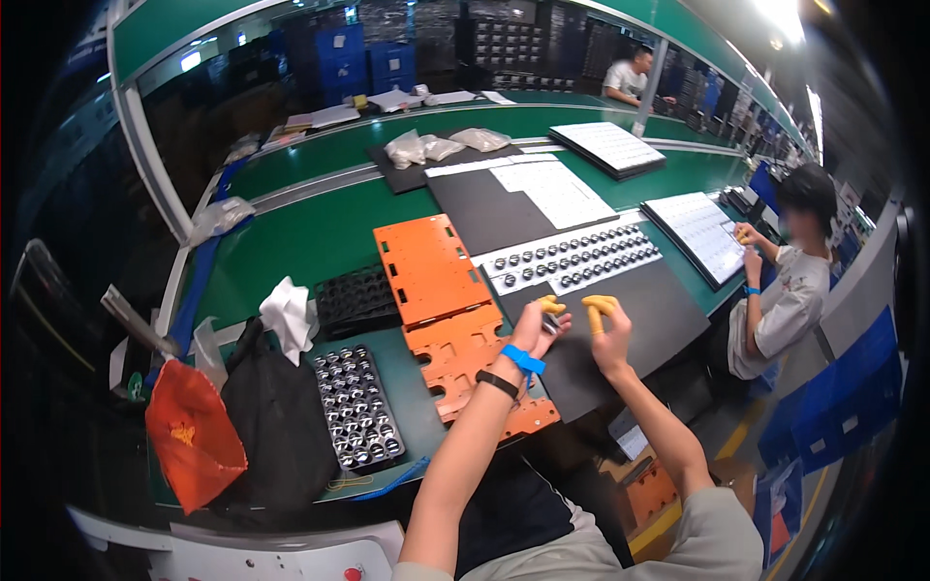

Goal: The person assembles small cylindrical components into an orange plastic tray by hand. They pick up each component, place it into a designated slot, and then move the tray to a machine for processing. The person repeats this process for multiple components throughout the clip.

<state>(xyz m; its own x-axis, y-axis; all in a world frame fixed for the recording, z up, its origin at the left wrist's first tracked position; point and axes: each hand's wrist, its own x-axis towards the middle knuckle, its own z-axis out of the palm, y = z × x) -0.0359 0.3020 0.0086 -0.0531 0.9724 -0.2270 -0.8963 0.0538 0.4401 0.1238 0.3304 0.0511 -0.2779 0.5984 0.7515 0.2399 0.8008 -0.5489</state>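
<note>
My left hand (537,331), with yellow finger cots, a blue wrist strap and a black band, is closed on a small round dark-and-silver part (550,323). Close on its right is my right hand (609,334), also in yellow cots, its thumb and forefinger apart with nothing visible between them. Both hands hover over a black foam sheet (644,324). Just beyond, a white sheet (496,283) carries rows of similar round parts (573,259). An orange fixture plate (436,271) and a second orange plate with cutouts (460,353) lie left of my hands.
A black tray of round parts (356,412) stands left, before another black tray (355,298). An orange bag (194,436) and black cloth (276,416) lie at far left. Plastic bags (436,147) sit farther back. A co-worker (790,281) works over a white-topped board (699,232) at right.
</note>
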